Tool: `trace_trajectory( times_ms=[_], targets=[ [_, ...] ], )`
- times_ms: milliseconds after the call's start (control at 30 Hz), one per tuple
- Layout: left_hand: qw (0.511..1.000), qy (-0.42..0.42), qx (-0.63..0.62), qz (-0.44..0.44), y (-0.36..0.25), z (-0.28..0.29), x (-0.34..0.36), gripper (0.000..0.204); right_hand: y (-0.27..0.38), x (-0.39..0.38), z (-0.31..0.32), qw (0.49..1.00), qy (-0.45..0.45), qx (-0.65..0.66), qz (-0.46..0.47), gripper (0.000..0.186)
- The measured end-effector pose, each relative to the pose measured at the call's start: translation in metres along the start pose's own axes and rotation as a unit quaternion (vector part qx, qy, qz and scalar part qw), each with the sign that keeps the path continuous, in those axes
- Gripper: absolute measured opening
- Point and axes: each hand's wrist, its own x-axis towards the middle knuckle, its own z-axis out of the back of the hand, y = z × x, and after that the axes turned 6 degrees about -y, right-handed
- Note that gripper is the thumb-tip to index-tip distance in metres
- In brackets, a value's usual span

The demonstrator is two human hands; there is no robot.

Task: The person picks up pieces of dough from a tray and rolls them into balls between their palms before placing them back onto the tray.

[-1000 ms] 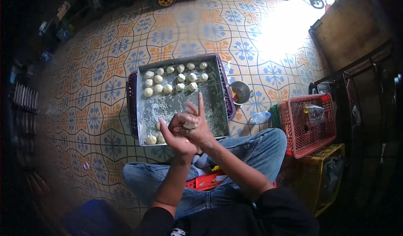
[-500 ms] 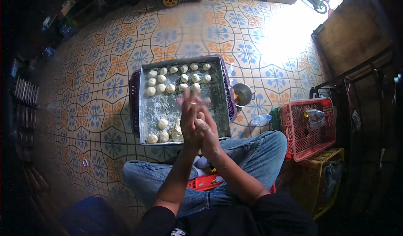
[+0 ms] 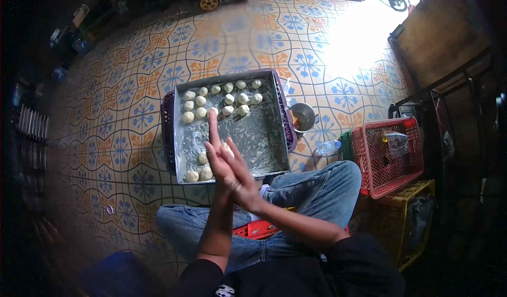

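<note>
Two hands, left hand (image 3: 217, 165) and right hand (image 3: 244, 185), meet mid-frame, fingers (image 3: 213, 130) straight; I can't see between them. Three dough balls (image 3: 192, 176) show lower, left of centre, sixteen higher up, one partly hidden by a finger, all in one tray (image 3: 260, 129).

I can read no words or numbers from here; the white print (image 3: 224, 290) on the black shirt (image 3: 290, 278) is too small to make out.

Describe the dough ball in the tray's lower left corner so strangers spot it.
Find the large square metal tray near the picture's middle. Its lower left part holds a few pale dough balls. This dough ball sits closest to the corner, left of the others.
</note>
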Motion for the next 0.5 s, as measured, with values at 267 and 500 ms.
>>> trace_trajectory(
  times_ms=[267, 500],
  targets=[
    [0.972, 0.114, -0.145, 0.149, 0.015, 0.010, -0.046, 0.090, 0.008, 0.025, 0.007, 0.995, 0.017, -0.061, 0.079, 0.047],
    [0.866, -0.073, -0.359, 0.340, 0.024, 0.007, -0.046, 0.074, -0.013, 0.053, 0.019, 0.982, -0.047, -0.180, 0.041, 0.036]
  ],
)
